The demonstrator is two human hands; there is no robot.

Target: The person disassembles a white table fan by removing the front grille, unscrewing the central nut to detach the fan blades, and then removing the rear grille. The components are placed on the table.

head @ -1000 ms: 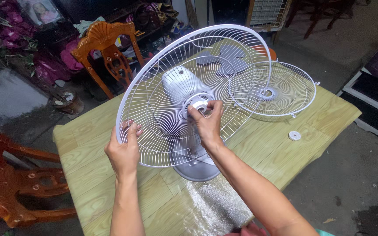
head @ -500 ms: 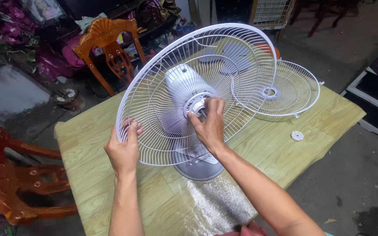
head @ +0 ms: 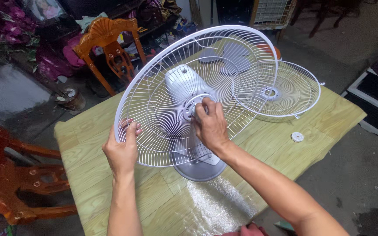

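Left hand grips the near-left rim of the wire guard, fingers curled thru the wires & shut on it, prob. to keep the guard from turning. Right hand sits at the guard's centre, fingertips pinched round the hub nut on the motor, prob. twisting it. Fan stands w/ its round base mid-table, tilted back. Second guard lies flat at far right, a small white cap just near of it, both out of the way.
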